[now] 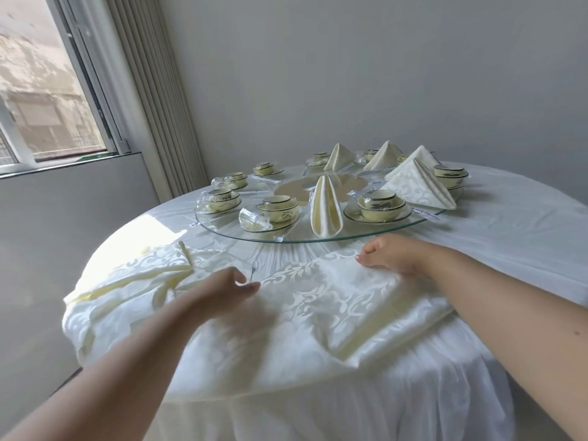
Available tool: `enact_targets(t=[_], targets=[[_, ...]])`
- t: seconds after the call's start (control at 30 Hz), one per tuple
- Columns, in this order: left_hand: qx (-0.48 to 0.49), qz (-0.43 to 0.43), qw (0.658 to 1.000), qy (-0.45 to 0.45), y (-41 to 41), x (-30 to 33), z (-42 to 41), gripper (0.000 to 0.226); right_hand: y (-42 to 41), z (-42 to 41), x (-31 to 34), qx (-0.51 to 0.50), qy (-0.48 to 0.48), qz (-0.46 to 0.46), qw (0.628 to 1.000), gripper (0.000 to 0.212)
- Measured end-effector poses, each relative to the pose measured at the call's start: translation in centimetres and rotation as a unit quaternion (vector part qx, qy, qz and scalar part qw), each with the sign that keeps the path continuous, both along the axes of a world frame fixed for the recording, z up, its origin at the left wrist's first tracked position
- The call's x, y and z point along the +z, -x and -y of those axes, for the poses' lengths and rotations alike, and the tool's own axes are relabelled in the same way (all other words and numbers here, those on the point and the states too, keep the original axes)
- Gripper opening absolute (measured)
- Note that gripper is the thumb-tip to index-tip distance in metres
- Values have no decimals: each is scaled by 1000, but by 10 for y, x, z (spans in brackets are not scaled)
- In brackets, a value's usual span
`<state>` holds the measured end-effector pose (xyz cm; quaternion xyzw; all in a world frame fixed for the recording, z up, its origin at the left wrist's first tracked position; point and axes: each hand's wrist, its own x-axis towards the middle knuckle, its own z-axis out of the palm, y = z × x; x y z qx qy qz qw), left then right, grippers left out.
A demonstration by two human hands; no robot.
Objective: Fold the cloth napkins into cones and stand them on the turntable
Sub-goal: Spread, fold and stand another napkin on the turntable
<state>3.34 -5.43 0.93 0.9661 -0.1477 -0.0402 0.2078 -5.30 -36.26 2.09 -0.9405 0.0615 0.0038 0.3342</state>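
A cream patterned napkin (321,300) lies spread flat on the table in front of me. My left hand (222,289) pinches its far left corner. My right hand (394,254) pinches its far right corner with curled fingers. The glass turntable (318,238) sits beyond the napkin. Several folded napkin cones stand on it: one at the near edge (326,210), a large one at the right (416,184), and others at the back (339,157).
A heap of unfolded cream napkins (133,281) lies on the table to the left. Wrapped bowl-and-saucer sets (380,205) ring the turntable. The round table (509,237) has a white cloth. A window and blinds are at the left, a wall behind.
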Motion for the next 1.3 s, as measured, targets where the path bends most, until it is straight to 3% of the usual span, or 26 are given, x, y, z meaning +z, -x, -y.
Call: enact_targets(t=[0.1, 0.2, 0.3, 0.33, 0.4, 0.47, 0.57, 0.67, 0.8, 0.93, 1.03, 1.3], targets=[[24, 22, 999, 44, -3, -18, 40, 54, 3, 6, -9, 23, -24, 21, 999, 22], [58, 6, 990, 131, -8, -22, 58, 55, 5, 9, -15, 14, -71, 14, 997, 21], [56, -7, 985, 162, -10, -25, 54, 26, 4, 10, -7, -22, -67, -26, 997, 56], [53, 1, 984, 172, -8, -24, 52, 14, 6, 9, 0, -39, -37, -62, 997, 66], [38, 1, 981, 191, -7, -25, 50, 29, 11, 11, 15, -71, 40, -192, 978, 83], [8, -6, 979, 203, -4, -23, 52, 39, 21, 18, 28, -82, 105, -337, 932, 99], [-65, -37, 972, 221, 4, -15, 66, 24, 41, 33, 45, -84, 162, -418, 890, 104], [-134, -45, 964, 226, 11, -7, 87, 19, 48, 39, 43, -86, 107, -369, 919, 93], [-132, -32, 968, 210, 6, -14, 108, 21, 38, 25, 7, -169, -37, -243, 954, 55], [-114, 24, 983, 142, -5, -26, 119, 20, 27, 6, -14, -200, 129, -131, 962, 53], [-117, 47, 984, 123, -14, -28, 129, 20, 14, 6, -17, -223, 103, -122, 962, 37], [-57, 50, 991, 109, -46, -39, 154, 21, -15, 27, -18, -268, 166, -119, 942, 35]])
